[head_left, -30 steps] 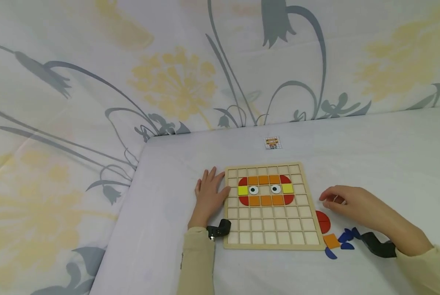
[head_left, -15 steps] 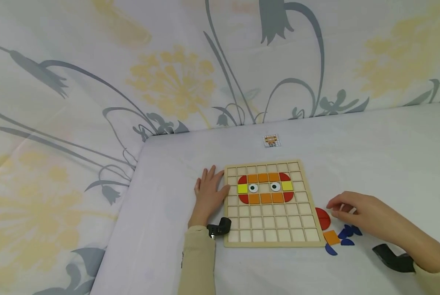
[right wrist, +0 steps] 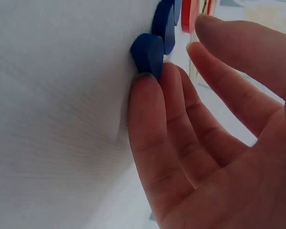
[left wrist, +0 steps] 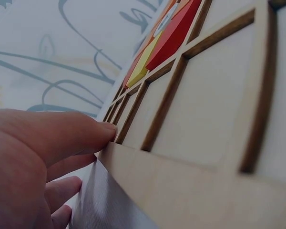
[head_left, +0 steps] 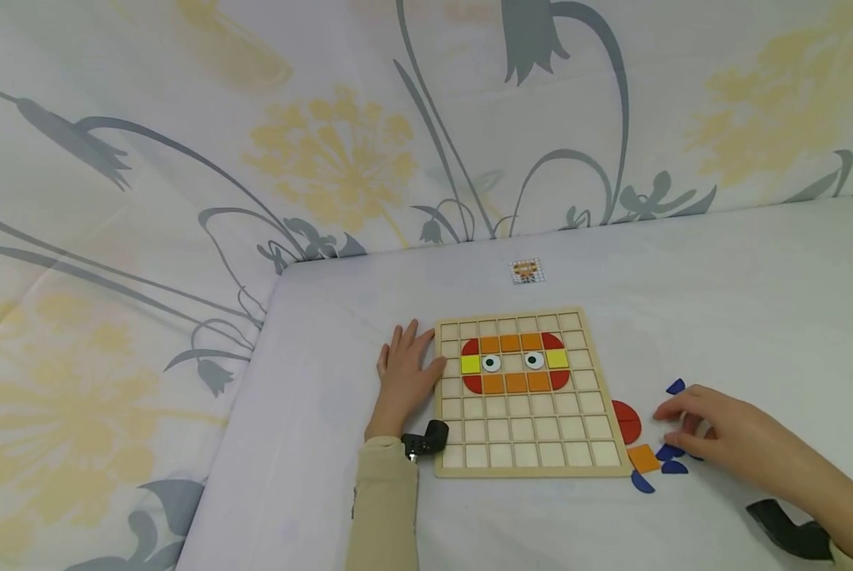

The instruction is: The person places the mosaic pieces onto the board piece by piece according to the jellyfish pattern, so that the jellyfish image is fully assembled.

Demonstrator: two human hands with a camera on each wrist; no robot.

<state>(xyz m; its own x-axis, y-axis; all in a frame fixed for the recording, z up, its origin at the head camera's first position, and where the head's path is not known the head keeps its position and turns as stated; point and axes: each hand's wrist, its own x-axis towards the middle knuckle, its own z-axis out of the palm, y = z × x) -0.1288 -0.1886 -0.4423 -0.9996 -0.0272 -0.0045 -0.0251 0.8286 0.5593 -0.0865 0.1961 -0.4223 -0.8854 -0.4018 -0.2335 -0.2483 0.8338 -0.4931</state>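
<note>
A wooden grid board (head_left: 533, 477) lies flat, holding orange squares (head_left: 516, 383), yellow squares, red rounded corner pieces and two round eye pieces (head_left: 534, 361). My left hand (head_left: 406, 379) rests spread at the board's left side; its thumb (left wrist: 86, 132) touches the rim. To the right of the board, my right hand (head_left: 719, 432) hovers low over several blue rounded pieces (head_left: 674, 468), partly hiding them. Its thumb and index fingertip are apart. In the right wrist view, a fingertip touches a blue piece (right wrist: 150, 53). Another blue piece (head_left: 675, 386) lies just beyond the fingers.
Red pieces (head_left: 628, 422) forming a half disc and an orange square (head_left: 643, 458) lie against the board's right edge. A small pattern card (head_left: 526, 270) sits behind the board on the white-covered table (head_left: 312, 444). A flower-printed cloth (head_left: 355, 159) rises at the back and left.
My right hand has moved right and closer to me, away from the board, over the blue pieces. One blue piece now shows beyond its fingers. The left hand stays in place.
</note>
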